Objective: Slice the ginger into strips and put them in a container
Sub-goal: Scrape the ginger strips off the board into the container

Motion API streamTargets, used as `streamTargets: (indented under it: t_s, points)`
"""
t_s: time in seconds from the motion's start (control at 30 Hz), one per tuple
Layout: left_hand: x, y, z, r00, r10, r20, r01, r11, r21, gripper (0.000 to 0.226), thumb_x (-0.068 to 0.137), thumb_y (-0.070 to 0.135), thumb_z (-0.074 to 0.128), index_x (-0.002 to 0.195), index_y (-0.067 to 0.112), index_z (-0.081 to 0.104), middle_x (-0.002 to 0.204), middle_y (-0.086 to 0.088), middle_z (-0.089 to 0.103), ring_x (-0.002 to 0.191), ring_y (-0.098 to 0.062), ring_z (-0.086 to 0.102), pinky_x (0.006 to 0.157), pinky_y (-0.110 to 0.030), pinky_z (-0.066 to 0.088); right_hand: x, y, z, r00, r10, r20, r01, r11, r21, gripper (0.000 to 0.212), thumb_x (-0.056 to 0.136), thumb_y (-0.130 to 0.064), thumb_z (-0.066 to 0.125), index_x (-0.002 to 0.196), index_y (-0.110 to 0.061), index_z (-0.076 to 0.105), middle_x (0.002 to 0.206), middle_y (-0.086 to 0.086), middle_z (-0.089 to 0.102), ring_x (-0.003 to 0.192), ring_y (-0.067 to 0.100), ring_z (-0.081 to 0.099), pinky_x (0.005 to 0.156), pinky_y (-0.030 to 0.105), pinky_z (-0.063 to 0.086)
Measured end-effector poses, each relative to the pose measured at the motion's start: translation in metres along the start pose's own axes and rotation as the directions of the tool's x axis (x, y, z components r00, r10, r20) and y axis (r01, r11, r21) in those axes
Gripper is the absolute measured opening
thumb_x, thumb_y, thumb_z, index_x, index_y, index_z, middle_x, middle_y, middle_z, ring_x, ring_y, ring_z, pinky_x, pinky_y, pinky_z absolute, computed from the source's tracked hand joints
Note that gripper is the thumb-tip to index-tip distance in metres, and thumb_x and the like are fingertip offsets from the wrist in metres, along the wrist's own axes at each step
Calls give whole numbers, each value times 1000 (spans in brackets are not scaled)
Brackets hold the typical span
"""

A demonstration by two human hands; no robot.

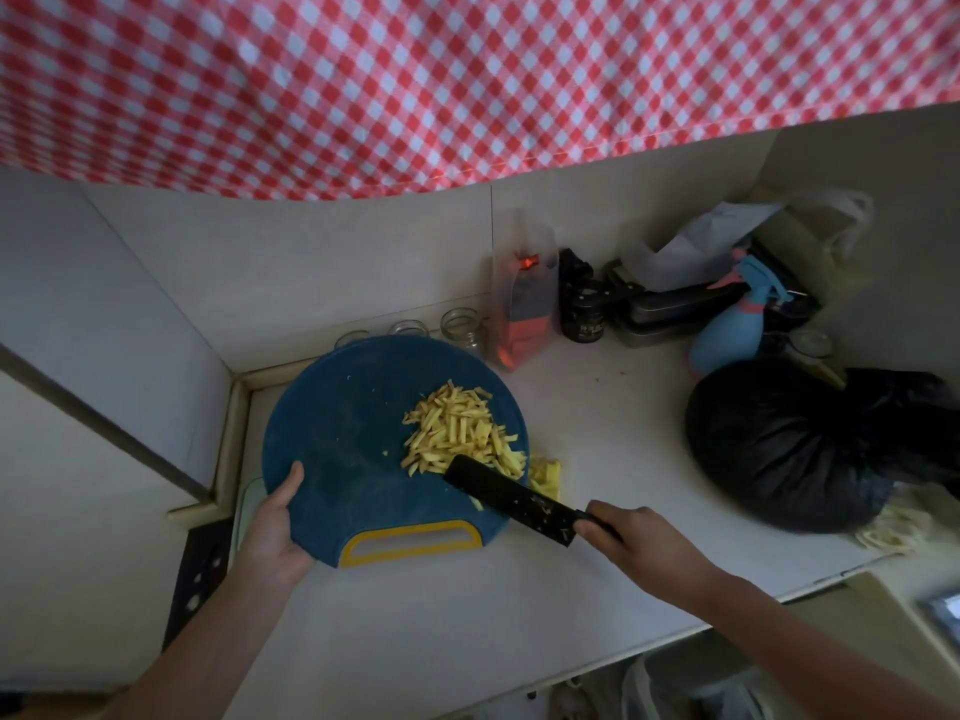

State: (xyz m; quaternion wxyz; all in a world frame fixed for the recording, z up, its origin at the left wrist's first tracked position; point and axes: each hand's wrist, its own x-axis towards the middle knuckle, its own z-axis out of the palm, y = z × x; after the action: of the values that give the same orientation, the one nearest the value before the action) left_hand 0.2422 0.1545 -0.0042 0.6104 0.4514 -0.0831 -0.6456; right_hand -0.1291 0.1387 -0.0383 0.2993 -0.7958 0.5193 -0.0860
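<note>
- Head view, task item: the ginger strips (457, 433) lie in a loose pile on the right half of the round blue cutting board (337, 449). A few yellow pieces (545, 475) sit just off the board's right edge, on the surface (623, 407).
- Head view, left hand (275, 527): it grips the board's left rim, thumb on top, fingers hidden beneath. You cannot tell whether the board is raised or lying flat.
- Head view, right hand (634, 537): it is closed round the handle of the black knife (511, 498). The blade lies against the near edge of the pile.
- Head view, containers: glass jars (462, 327) stand just behind the board. You cannot tell which one is meant.
- Handling: expect the strips to be light, short and damp. They are prone to stick, and flecks cling to the blade. They scatter easily, so do not pinch them singly. Gather them with the flat of the blade, or carry the board itself.
- Hold points: take the board by its rim or its yellow handle (350, 553). It looks stiff and light. Keep it level until it is over the container.
- Risk: strips near the right edge are likely to slide off if you tilt that way.
</note>
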Motion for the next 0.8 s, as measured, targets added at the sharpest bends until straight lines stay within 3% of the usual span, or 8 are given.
streamTargets:
  t_s: [0.1, 0.23, 0.4, 0.53, 0.67, 0.8]
  points:
    - [-2, -1, -1, 1000, 20, -10, -20, 1000, -9, 44, 100, 33, 41, 83, 20, 80, 104, -5, 72, 88, -21, 71, 73, -43, 58, -3, 7, -4, 999, 36, 2, -36, 999, -11, 29, 98, -49, 39, 95, -26, 55, 64, -4, 54, 56, 12, 50, 54, 28, 37]
    - [-2, -3, -3, 999, 35, -15, -35, 999, -31, 45, 99, 33, 41, 84, 17, 80, 106, -6, 72, 89, -23, 71, 69, -43, 59, -5, 16, -14, 997, 73, -3, -73, 997, -18, 21, 98, -47, 40, 88, -32, 51, 61, -7, 50, 53, 10, 47, 52, 23, 33]
    - [-2, -5, -3, 999, 46, -23, -47, 998, -52, 46, 101, 34, 40, 84, 17, 80, 106, -5, 72, 88, -22, 71, 67, -41, 59, -9, 25, -28, 993, 115, -10, -115, 992, -48, 25, 98, -46, 41, 89, -27, 54, 66, 2, 56, 54, 12, 48, 51, 26, 32]
    - [-4, -5, 1, 999, 47, -26, -48, 997, -65, 46, 100, 33, 41, 80, 18, 80, 103, -5, 73, 85, -22, 72, 63, -41, 60, -15, 33, -36, 990, 137, -18, -138, 988, -63, 21, 98, -45, 42, 89, -30, 54, 65, -1, 53, 54, 11, 48, 52, 25, 34]
    - [-2, -3, -2, 999, 28, -30, -30, 997, -71, 48, 101, 33, 40, 80, 16, 80, 102, -6, 73, 85, -23, 72, 64, -42, 59, -20, 41, -45, 988, 150, -31, -152, 987, -58, 20, 98, -43, 44, 78, -40, 46, 65, 3, 55, 55, 14, 52, 51, 27, 36]
    - [1, 3, -8, 999, 14, -37, -16, 997, -78, 31, 91, 33, 51, 94, 14, 76, 115, -8, 69, 95, -25, 69, 72, -46, 57, -24, 32, -50, 988, 124, -89, -122, 992, 31, 21, 97, -41, 46, 76, -39, 46, 57, -2, 48, 50, 12, 47, 48, 24, 31]
